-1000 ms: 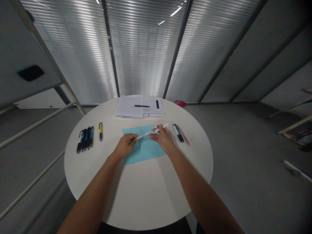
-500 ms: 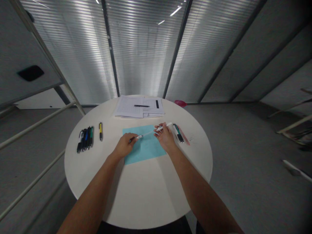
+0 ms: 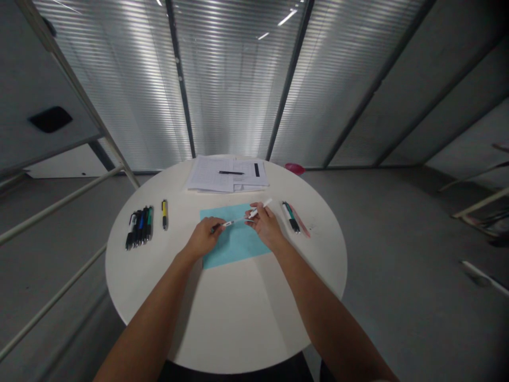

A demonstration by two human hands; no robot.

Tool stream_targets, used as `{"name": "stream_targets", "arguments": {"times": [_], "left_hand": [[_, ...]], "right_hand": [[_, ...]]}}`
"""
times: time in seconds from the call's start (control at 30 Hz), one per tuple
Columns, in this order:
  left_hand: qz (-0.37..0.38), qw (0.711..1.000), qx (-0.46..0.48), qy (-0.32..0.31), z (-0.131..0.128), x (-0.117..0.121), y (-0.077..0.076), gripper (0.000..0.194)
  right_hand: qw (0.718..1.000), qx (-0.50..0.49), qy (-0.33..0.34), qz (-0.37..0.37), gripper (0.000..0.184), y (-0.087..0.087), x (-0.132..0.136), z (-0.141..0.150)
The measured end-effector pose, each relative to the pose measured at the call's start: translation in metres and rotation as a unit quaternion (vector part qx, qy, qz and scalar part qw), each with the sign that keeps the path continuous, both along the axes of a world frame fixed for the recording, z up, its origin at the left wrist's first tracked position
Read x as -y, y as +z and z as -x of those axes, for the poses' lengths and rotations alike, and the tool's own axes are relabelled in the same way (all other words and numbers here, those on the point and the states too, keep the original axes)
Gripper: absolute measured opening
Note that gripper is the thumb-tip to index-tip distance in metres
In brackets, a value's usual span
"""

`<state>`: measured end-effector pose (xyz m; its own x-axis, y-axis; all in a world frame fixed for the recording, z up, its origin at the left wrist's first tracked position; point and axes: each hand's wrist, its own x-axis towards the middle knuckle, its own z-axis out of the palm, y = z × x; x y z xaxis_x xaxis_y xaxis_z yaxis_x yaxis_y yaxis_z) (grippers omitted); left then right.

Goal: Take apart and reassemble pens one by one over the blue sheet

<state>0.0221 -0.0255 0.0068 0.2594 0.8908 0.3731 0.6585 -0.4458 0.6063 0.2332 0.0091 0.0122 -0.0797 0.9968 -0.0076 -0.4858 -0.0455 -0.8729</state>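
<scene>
Both hands meet over a light blue sheet [image 3: 234, 245] in the middle of a round white table [image 3: 222, 313]. My left hand [image 3: 204, 237] is closed, pinching the front part of a pen [image 3: 225, 225] with a thin refill sticking out to the right. My right hand [image 3: 265, 226] is closed on a white pen barrel [image 3: 260, 207] that points up and right. The two parts lie almost in one line, their ends close together or touching.
A row of several dark pens [image 3: 138, 228] lies at the table's left, with a yellow pen [image 3: 164, 213] beside it. Two pens [image 3: 293, 217] lie right of my right hand. A stack of papers [image 3: 226, 175] with a black pen on it sits at the far edge.
My right hand had pulled the white barrel away to the right half a second ago. Now it has come back left, and the barrel is close to the part in my left hand.
</scene>
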Motion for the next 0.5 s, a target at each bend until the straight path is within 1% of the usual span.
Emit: {"name": "stream_targets", "arguments": {"times": [0.23, 0.37, 0.5], "left_hand": [[-0.002, 1.000, -0.011, 0.000, 0.0012, -0.0008, -0.0025, 0.029], [-0.003, 1.000, -0.007, 0.001, 0.0010, -0.0016, -0.0046, 0.027], [-0.002, 1.000, -0.002, 0.002, 0.0009, -0.0017, -0.0037, 0.026]], "right_hand": [[1.000, 0.009, 0.007, 0.004, 0.036, -0.0013, -0.0002, -0.0009], [1.000, 0.005, 0.009, 0.008, 0.037, -0.0022, -0.0011, -0.0017], [1.000, -0.001, 0.004, 0.019, 0.039, 0.0013, -0.0007, -0.0008]]}}
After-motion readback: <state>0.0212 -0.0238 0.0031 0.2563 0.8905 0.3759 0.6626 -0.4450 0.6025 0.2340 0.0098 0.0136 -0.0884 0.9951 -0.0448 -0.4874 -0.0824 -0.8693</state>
